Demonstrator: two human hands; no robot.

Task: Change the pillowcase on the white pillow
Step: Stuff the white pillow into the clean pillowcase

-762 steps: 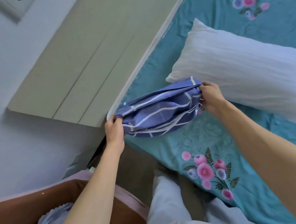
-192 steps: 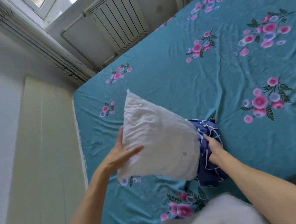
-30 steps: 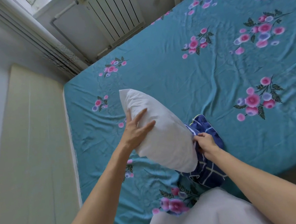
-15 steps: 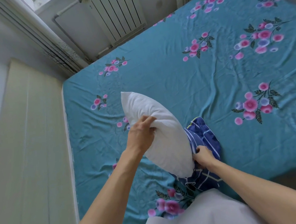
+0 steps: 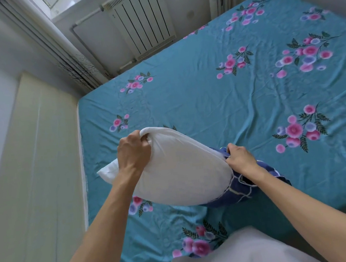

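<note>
Beige headboard (image 5: 32,167) along the bed's left edge, against a pale wall. Above it, striped curtain (image 5: 56,49) and white radiator (image 5: 143,20) beyond the bed's far-left corner. Teal floral sheet (image 5: 207,97) stretched across the bed, creased toward the right. Left hand (image 5: 132,153) clenched on a bunched upper corner of the white pillow (image 5: 180,172), fingers curled into the fabric, forearm reaching in from the lower left. Pillow lifted and tilted over the bed's near-left part, one corner poking out to the left below the wrist, its right end meeting the dark blue pillowcase (image 5: 244,187). Pillowcase crumpled, white-lined pattern showing, lying on the sheet near the bed's near edge, partly under the pillow. Right hand (image 5: 239,155) gripping the pillowcase's gathered edge just beside the pillow's right end, fingers curled over the cloth. White garment (image 5: 234,254) at the bottom centre, over the bed's near edge. Pink and lilac flower clusters scattered over the sheet to the far right.
</note>
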